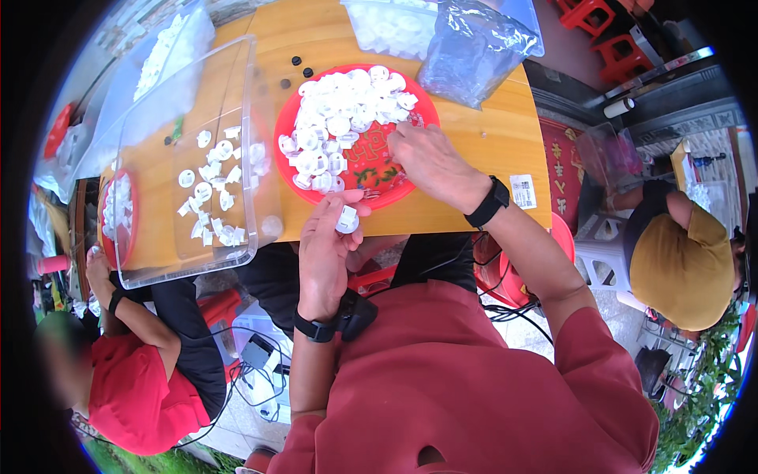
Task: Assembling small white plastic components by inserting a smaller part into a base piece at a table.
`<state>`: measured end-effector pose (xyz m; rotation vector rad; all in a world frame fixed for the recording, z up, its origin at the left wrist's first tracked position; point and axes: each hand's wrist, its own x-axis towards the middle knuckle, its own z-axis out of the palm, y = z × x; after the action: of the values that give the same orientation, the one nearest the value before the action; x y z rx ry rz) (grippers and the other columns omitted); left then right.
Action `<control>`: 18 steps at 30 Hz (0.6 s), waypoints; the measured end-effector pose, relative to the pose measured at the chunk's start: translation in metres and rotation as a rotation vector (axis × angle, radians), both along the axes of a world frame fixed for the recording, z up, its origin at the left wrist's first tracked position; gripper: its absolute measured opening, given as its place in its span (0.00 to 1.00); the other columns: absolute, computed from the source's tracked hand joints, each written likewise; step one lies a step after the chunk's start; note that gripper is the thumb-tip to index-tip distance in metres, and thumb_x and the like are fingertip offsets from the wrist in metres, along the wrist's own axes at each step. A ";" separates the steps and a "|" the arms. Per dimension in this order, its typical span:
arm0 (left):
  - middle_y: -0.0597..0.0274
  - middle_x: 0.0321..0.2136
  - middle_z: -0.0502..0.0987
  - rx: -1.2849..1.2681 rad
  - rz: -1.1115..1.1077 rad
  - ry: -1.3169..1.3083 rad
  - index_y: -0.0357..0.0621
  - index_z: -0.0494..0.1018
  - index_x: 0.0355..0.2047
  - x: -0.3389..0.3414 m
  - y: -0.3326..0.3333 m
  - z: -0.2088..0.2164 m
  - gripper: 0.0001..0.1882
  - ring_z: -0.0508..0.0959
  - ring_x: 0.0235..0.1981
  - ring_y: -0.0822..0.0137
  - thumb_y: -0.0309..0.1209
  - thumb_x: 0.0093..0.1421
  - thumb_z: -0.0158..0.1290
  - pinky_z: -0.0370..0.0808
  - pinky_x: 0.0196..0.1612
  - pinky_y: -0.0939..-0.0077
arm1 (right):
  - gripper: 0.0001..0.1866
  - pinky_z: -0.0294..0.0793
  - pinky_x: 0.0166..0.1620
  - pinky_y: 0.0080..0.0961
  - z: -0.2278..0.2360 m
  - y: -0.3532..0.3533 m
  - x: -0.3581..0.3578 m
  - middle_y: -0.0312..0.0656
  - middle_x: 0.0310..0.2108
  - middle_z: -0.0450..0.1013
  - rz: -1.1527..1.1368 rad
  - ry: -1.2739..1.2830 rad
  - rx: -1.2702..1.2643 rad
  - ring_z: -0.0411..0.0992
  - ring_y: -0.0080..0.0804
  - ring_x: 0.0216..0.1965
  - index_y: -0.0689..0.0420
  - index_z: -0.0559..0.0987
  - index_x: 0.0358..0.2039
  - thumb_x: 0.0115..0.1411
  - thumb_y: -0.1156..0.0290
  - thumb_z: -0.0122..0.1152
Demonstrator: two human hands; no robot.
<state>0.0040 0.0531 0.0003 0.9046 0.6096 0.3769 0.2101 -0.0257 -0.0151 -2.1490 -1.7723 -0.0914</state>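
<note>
On the table (493,162) I view remotely, a clear container (251,118) sits beside a red tray (426,109) in reach of the right hand (430,156), its bunched fingers hiding any grip, and the left hand (320,251), half-curled to steady one white fitting (347,220) near the tray's rim.

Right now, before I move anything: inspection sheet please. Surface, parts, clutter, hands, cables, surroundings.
Surface: wooden table, label near its right edge.
Job's things: white parts heaped in a round red tray; more in or behind a clear box, cannot tell which.
Clutter: small dark caps beyond the tray; crumpled plastic bag.
Hands: left hand holds one white part; right hand over the tray, grip unclear.
Cables: black cables below the table, right side; more lower left.
Surroundings: person in red left, person in mustard right.
</note>
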 end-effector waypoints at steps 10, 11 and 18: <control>0.75 0.21 0.68 0.142 0.053 0.074 0.43 0.74 0.42 0.017 -0.019 0.003 0.13 0.62 0.19 0.84 0.40 0.69 0.47 0.58 0.22 0.89 | 0.07 0.63 0.44 0.32 0.040 -0.019 -0.044 0.36 0.30 0.67 0.115 0.037 0.185 0.70 0.32 0.36 0.54 0.70 0.32 0.54 0.76 0.60; 0.74 0.21 0.68 0.187 0.076 0.048 0.44 0.73 0.41 0.017 -0.020 0.000 0.13 0.61 0.19 0.84 0.39 0.69 0.47 0.56 0.22 0.88 | 0.07 0.62 0.46 0.33 0.044 -0.021 -0.049 0.35 0.31 0.67 0.128 0.009 0.175 0.70 0.31 0.37 0.54 0.71 0.32 0.55 0.75 0.60; 0.74 0.22 0.69 0.329 0.135 -0.023 0.46 0.70 0.35 0.018 -0.023 0.001 0.09 0.61 0.20 0.84 0.36 0.69 0.47 0.56 0.22 0.88 | 0.03 0.58 0.47 0.33 0.041 -0.022 -0.051 0.36 0.27 0.62 0.175 -0.191 0.277 0.68 0.27 0.31 0.55 0.72 0.31 0.55 0.72 0.54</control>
<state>0.0222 0.0301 0.0010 1.1745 0.5985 0.6213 0.1591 -0.0479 0.0260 -1.8340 -1.9163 -0.4831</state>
